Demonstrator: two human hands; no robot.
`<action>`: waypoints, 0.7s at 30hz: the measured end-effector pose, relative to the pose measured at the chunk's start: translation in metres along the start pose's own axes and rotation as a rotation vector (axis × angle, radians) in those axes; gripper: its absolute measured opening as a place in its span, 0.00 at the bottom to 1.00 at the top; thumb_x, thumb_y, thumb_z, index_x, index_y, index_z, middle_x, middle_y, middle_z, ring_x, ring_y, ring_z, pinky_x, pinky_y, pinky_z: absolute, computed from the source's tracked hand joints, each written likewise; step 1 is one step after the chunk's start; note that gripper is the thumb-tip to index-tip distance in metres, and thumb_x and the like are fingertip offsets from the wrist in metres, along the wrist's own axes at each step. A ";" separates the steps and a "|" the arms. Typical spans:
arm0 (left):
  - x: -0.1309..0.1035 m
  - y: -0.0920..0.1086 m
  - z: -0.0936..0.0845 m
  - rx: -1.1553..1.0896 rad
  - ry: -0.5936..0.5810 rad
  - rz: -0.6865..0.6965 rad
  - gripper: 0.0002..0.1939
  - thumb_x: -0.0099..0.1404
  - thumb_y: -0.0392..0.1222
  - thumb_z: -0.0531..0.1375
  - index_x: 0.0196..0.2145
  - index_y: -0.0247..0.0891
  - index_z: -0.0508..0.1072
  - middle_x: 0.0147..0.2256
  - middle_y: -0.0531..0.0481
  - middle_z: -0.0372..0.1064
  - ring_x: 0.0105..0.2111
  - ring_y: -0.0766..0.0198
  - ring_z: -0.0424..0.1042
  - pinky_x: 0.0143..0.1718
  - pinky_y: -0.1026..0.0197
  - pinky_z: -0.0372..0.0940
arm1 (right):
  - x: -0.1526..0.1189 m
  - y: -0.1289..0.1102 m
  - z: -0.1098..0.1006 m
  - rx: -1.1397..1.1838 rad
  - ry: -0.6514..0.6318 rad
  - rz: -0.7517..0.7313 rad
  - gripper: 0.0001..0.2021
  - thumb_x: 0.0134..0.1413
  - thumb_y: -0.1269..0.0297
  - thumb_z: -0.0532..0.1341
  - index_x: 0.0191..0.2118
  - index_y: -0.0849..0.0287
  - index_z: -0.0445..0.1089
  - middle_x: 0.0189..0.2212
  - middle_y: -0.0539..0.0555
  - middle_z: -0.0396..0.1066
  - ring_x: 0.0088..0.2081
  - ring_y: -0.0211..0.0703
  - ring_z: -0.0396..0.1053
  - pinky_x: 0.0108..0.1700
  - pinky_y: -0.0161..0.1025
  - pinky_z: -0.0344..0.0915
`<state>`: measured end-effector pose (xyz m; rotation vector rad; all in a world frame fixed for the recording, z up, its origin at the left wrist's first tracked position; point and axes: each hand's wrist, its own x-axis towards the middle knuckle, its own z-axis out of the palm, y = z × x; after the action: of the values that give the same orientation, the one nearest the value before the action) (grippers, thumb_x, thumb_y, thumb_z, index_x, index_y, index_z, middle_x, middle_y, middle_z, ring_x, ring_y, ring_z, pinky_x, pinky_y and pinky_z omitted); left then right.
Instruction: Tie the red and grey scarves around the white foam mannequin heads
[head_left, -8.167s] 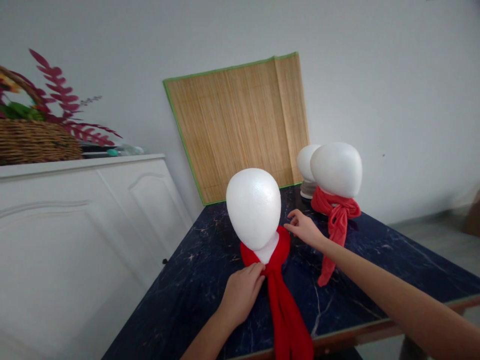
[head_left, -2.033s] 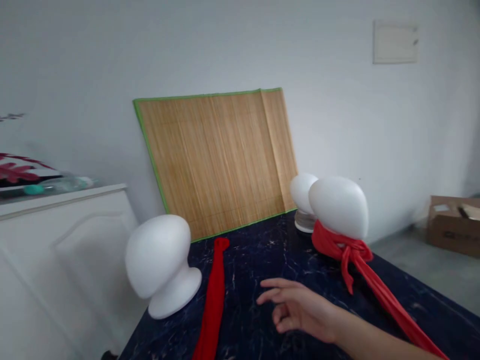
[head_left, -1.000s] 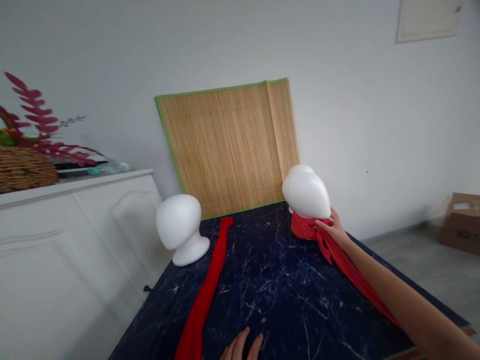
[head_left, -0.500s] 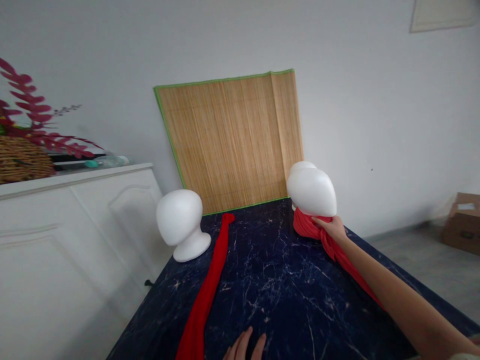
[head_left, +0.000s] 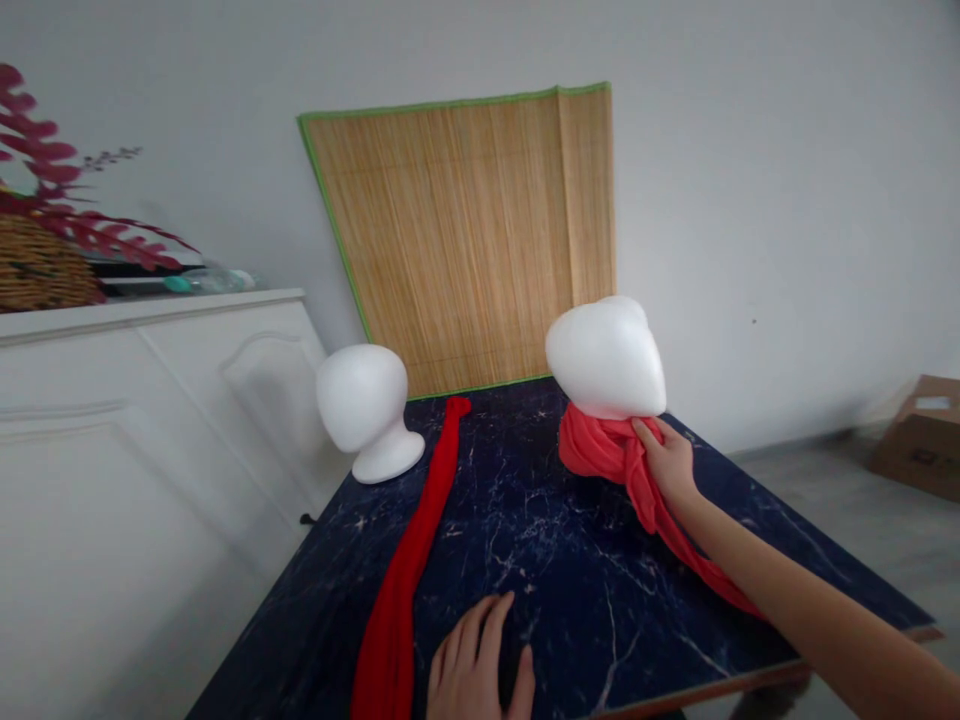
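A white mannequin head (head_left: 604, 355) is at the right side of the table, with a red scarf (head_left: 596, 445) wrapped around its neck. My right hand (head_left: 670, 462) is closed at the neck, its fingers on the scarf just under the head; a tail of the scarf trails down along my forearm. A white bump shows behind the top of this head; I cannot tell if it belongs to it. My left hand (head_left: 476, 665) is over the near table, fingers spread, holding nothing. Just left of it lies a long red cloth strip (head_left: 409, 560). Another white mannequin head (head_left: 364, 400) stands farther left.
The dark blue marbled table (head_left: 525, 520) has its near edge at lower right. A bamboo mat (head_left: 465, 240) with green trim hangs behind it. White cabinets (head_left: 150, 450) stand left, bearing a wicker basket (head_left: 45, 262) and a plastic bottle (head_left: 214, 280). A cardboard box (head_left: 919, 440) sits on the floor.
My right hand has brought the scarfed head nearer and a little left. My left hand has come farther into view over the table. The view has tipped downward.
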<state>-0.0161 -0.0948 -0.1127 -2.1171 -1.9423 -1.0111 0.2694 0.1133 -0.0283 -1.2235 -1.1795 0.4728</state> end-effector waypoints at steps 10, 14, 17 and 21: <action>0.130 0.037 0.009 -1.237 -0.171 -0.296 0.32 0.68 0.54 0.53 0.66 0.46 0.52 0.68 0.49 0.46 0.68 0.56 0.45 0.68 0.50 0.44 | -0.125 -0.063 0.069 0.318 -0.122 0.072 0.19 0.59 0.52 0.58 0.52 0.55 0.67 0.51 0.55 0.70 0.52 0.47 0.68 0.57 0.46 0.63; 0.140 0.030 0.024 -1.350 -0.164 -0.304 0.35 0.67 0.51 0.57 0.67 0.48 0.49 0.68 0.51 0.44 0.68 0.59 0.44 0.69 0.53 0.43 | -0.150 -0.060 0.075 0.301 -0.206 0.044 0.22 0.58 0.57 0.57 0.57 0.51 0.59 0.56 0.55 0.64 0.58 0.46 0.62 0.61 0.47 0.58; 0.136 0.027 0.031 -1.309 -0.179 -0.292 0.37 0.66 0.50 0.59 0.67 0.48 0.46 0.69 0.49 0.42 0.68 0.58 0.43 0.69 0.53 0.43 | -0.154 -0.050 0.073 0.290 -0.294 0.079 0.18 0.57 0.58 0.57 0.53 0.53 0.61 0.52 0.56 0.67 0.55 0.48 0.65 0.61 0.49 0.59; 0.132 0.027 0.038 -1.220 -0.180 -0.177 0.34 0.67 0.48 0.57 0.67 0.47 0.48 0.69 0.48 0.43 0.68 0.59 0.46 0.68 0.54 0.43 | -0.149 -0.040 0.058 0.352 -0.411 0.145 0.28 0.52 0.56 0.63 0.59 0.51 0.57 0.59 0.55 0.62 0.60 0.50 0.60 0.64 0.50 0.54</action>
<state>0.0192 0.0310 -0.0639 -2.5531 -1.7561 -2.6094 0.1505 0.0049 -0.0637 -0.9314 -1.2854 1.0321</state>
